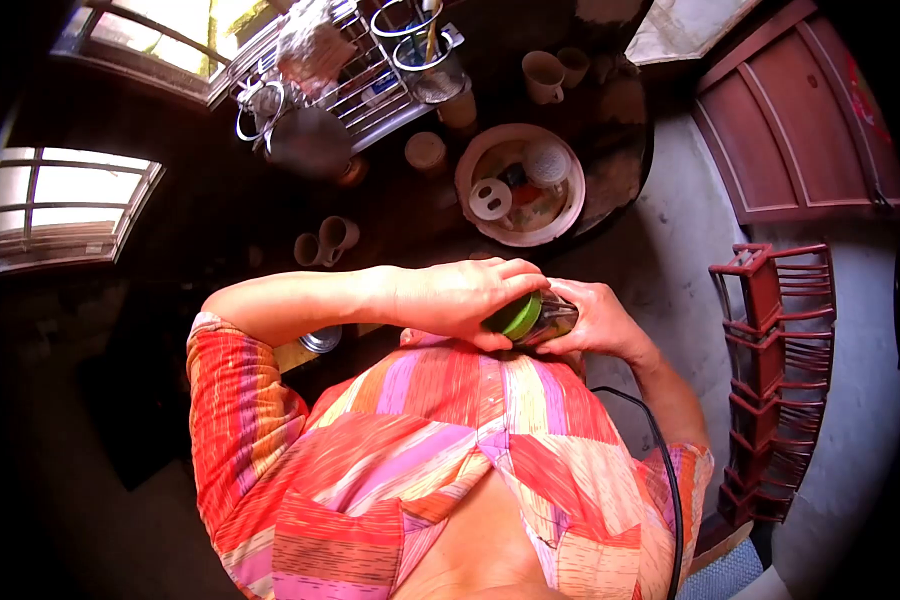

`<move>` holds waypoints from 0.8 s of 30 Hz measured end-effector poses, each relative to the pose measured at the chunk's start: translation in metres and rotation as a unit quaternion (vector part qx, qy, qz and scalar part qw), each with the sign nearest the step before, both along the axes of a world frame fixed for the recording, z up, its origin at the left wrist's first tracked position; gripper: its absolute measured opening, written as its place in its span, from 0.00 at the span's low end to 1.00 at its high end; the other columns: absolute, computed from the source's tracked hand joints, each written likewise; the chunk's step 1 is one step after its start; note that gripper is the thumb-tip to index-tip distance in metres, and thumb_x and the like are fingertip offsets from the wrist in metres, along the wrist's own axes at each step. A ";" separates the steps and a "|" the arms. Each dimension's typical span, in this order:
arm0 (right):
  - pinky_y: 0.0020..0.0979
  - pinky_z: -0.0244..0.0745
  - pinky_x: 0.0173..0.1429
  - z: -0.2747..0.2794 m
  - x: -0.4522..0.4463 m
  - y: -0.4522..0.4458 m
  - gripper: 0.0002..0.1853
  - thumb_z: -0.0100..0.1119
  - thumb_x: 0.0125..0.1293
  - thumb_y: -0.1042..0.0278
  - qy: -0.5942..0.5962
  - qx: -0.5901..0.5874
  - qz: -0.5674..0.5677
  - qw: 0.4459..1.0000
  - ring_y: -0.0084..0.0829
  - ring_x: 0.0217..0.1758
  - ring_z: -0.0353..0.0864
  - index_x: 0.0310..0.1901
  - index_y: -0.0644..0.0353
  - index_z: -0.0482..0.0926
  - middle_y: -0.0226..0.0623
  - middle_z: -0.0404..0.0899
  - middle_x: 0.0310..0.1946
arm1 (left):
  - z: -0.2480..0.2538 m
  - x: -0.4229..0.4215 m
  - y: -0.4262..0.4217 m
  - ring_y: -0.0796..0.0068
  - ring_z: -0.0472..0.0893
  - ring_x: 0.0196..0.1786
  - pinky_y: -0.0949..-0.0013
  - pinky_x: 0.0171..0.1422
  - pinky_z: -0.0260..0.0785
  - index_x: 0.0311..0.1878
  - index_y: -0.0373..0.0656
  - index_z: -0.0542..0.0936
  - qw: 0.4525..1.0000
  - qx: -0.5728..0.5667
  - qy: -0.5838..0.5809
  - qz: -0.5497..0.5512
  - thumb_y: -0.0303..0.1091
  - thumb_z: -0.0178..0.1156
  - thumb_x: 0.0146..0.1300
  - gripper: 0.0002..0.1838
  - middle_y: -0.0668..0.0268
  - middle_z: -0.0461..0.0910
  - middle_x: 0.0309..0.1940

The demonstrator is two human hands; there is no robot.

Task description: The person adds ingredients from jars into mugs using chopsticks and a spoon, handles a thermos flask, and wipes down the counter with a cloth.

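In front of my chest I hold a clear jar (557,318) on its side, with dark contents I cannot make out. Its green lid (518,316) faces left. My left hand (465,298) is closed around the lid, fingers over the top and thumb underneath. Around the other end of the jar, my right hand (600,318) is wrapped, its fingertips near the lid. Part of the jar is hidden by my fingers.
A round basin (470,220) holding small items stands on the dark table beyond my hands. Cups (339,238) and a mug (543,76) are around it. A wire rack (380,110) is at the back left. Stacked red chairs (755,400) stand at right; a cable (660,440) crosses my right arm.
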State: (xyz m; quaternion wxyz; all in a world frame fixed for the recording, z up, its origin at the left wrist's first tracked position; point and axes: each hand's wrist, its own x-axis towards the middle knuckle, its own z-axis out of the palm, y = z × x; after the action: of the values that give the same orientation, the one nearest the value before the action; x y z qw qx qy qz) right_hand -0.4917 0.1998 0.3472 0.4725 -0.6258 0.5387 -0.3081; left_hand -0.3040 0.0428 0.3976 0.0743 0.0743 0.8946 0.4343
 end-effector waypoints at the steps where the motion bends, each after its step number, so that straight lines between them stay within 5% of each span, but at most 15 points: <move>1: 0.32 0.75 0.54 -0.004 -0.006 0.001 0.39 0.77 0.38 0.54 0.024 -0.010 -0.019 0.999 0.41 0.49 0.81 0.54 0.62 0.74 0.44 0.80 0.47 | 0.000 -0.007 -0.005 0.47 0.72 0.58 0.57 0.60 0.69 0.62 0.33 0.62 1.000 -0.003 -0.001 0.000 0.40 0.69 0.50 0.40 0.47 0.66 0.58; 7: 0.37 0.73 0.58 -0.003 -0.048 -0.011 0.46 0.77 0.40 0.51 0.141 -0.046 -0.182 0.972 0.44 0.58 0.75 0.61 0.61 0.67 0.47 0.73 0.56 | -0.001 -0.074 -0.047 0.52 0.76 0.56 0.61 0.60 0.69 0.60 0.33 0.65 0.974 0.036 -0.108 0.197 0.46 0.73 0.45 0.44 0.45 0.75 0.51; 8: 0.30 0.73 0.54 -0.001 -0.056 -0.012 0.42 0.77 0.43 0.59 0.152 -0.031 -0.255 0.954 0.36 0.52 0.79 0.61 0.61 0.68 0.43 0.75 0.54 | -0.005 -0.089 -0.060 0.53 0.76 0.55 0.61 0.60 0.69 0.60 0.33 0.65 0.964 -0.018 -0.110 0.243 0.47 0.73 0.45 0.44 0.46 0.74 0.52; 10: 0.35 0.75 0.52 -0.019 -0.080 -0.006 0.28 0.71 0.51 0.61 0.147 -0.069 -0.352 0.922 0.41 0.49 0.80 0.54 0.62 0.75 0.44 0.79 0.47 | -0.046 -0.116 -0.086 0.50 0.73 0.57 0.60 0.62 0.66 0.60 0.32 0.64 0.934 -0.161 -0.021 0.318 0.45 0.71 0.44 0.43 0.45 0.72 0.53; 12: 0.33 0.76 0.45 -0.019 -0.098 0.004 0.11 0.61 0.60 0.72 0.174 -0.090 -0.352 0.915 0.42 0.41 0.82 0.45 0.64 0.79 0.44 0.80 0.41 | -0.086 -0.148 -0.122 0.47 0.70 0.57 0.57 0.62 0.66 0.60 0.31 0.64 0.901 -0.256 0.038 0.348 0.42 0.69 0.43 0.42 0.43 0.69 0.55; 15: 0.35 0.75 0.43 -0.020 -0.107 0.025 0.09 0.58 0.62 0.76 0.149 -0.023 -0.359 0.921 0.43 0.39 0.81 0.44 0.65 0.78 0.46 0.79 0.38 | -0.121 -0.193 -0.164 0.45 0.70 0.56 0.54 0.59 0.67 0.56 0.31 0.65 0.869 -0.274 -0.059 0.408 0.38 0.69 0.44 0.37 0.46 0.69 0.54; 18: 0.33 0.76 0.41 -0.039 -0.112 0.052 0.08 0.54 0.64 0.76 0.156 0.002 -0.367 0.917 0.42 0.38 0.82 0.44 0.66 0.78 0.47 0.80 0.37 | -0.228 -0.221 -0.236 0.42 0.70 0.55 0.52 0.59 0.67 0.56 0.31 0.68 0.861 -0.290 -0.102 0.405 0.39 0.70 0.44 0.36 0.44 0.69 0.53; 20: 0.33 0.77 0.43 -0.051 -0.111 0.069 0.09 0.53 0.66 0.76 0.115 0.037 -0.406 0.906 0.40 0.39 0.83 0.45 0.68 0.78 0.47 0.81 0.38 | -0.220 -0.230 -0.228 0.43 0.70 0.54 0.52 0.59 0.66 0.56 0.31 0.70 0.825 -0.322 -0.130 0.446 0.41 0.68 0.48 0.35 0.43 0.69 0.52; 22: 0.32 0.77 0.44 -0.061 -0.107 0.087 0.09 0.53 0.66 0.75 0.103 0.085 -0.431 0.893 0.38 0.40 0.84 0.45 0.69 0.78 0.47 0.81 0.38 | -0.266 -0.245 -0.255 0.51 0.65 0.64 0.55 0.61 0.69 0.56 0.38 0.70 0.763 -0.341 -0.259 0.484 0.32 0.57 0.58 0.22 0.52 0.64 0.61; 24: 0.35 0.76 0.45 -0.078 -0.104 0.107 0.10 0.54 0.66 0.73 0.126 0.112 -0.433 0.886 0.43 0.41 0.83 0.44 0.67 0.79 0.49 0.81 0.39 | -0.313 -0.242 -0.271 0.51 0.68 0.61 0.55 0.61 0.69 0.56 0.36 0.71 0.742 -0.342 -0.172 0.551 0.28 0.51 0.60 0.19 0.50 0.65 0.61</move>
State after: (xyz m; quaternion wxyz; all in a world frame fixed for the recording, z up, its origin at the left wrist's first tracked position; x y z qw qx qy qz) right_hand -0.5955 0.3065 0.2690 0.2874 -0.3071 0.8417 -0.3387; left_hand -0.5464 -0.2282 0.0849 -0.0048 -0.5375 0.8403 0.0704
